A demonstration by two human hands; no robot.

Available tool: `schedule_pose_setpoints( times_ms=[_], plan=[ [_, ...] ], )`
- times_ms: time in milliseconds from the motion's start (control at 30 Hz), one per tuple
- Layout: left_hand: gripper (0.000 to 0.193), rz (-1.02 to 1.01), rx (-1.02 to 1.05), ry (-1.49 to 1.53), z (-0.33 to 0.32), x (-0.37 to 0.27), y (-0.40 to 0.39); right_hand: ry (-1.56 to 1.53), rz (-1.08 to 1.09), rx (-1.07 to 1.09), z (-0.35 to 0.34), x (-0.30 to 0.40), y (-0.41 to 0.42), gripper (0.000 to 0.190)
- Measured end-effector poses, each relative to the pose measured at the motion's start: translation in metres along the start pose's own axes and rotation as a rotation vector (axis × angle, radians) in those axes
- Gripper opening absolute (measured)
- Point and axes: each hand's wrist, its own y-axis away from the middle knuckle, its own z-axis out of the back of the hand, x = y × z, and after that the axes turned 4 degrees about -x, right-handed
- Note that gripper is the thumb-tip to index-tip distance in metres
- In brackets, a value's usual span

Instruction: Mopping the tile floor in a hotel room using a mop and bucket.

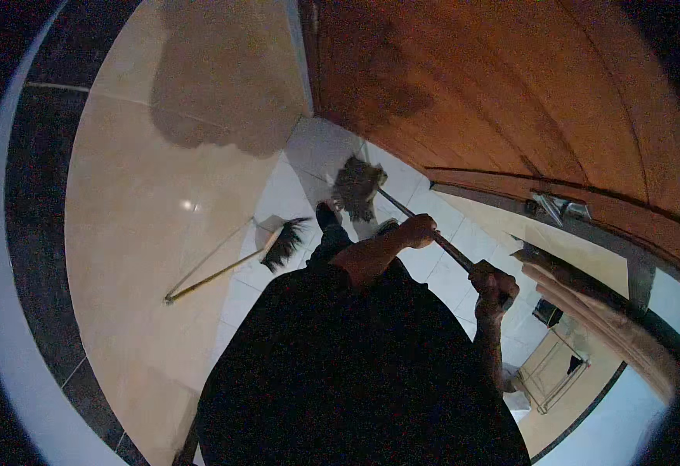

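A mop with a dark, shaggy head (356, 182) rests on the white tiled floor (433, 233) just ahead of my feet. Its dark handle (452, 251) slants from the head back toward my right side. My left hand (419, 230) grips that handle partway along, with the forearm crossing in front of my body. Closer to the handle's upper end, my right hand (494, 286) is wrapped around it. My shoes are partly visible beside the mop head, one of them near its strands.
A black-bristled broom (284, 243) leans with its handle against the beige wall (136, 233) at left. A wooden door (520, 99) with a metal handle (555, 207) stands ahead right. Beige cloth (602, 326) hangs at right, above a thin-framed rack (549, 373).
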Motion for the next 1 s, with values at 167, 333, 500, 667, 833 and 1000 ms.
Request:
schedule_pose_setpoints(
  times_ms=[167, 333, 500, 667, 833, 1000],
  plan=[
    [0.025, -0.233, 0.022, -0.549, 0.053, -0.013, -0.001, -0.115, 0.007, 0.014, -0.006, -0.011, -0.008, 0.017],
    [0.028, 0.103, -0.207, -0.554, 0.105, 0.002, 0.007, -0.010, 0.230, 0.062, -0.040, -0.025, -0.035, 0.031],
    [0.024, -0.057, -0.516, -0.396, 0.098, 0.014, 0.011, -0.309, 0.448, 0.038, -0.053, -0.063, -0.056, 0.009],
    [0.027, -0.308, -0.635, -0.241, 0.007, -0.001, -0.021, 0.225, -0.006, 0.035, 0.008, -0.096, -0.016, 0.032],
    [0.033, 0.066, -0.113, 0.041, -0.133, -0.039, -0.033, -0.502, -0.148, -0.328, 0.098, -0.098, 0.045, 0.036],
    [0.034, -0.077, 0.427, -0.116, -0.216, -0.073, -0.067, -0.349, -0.319, -0.524, 0.131, -0.102, 0.086, 0.033]
  ],
)
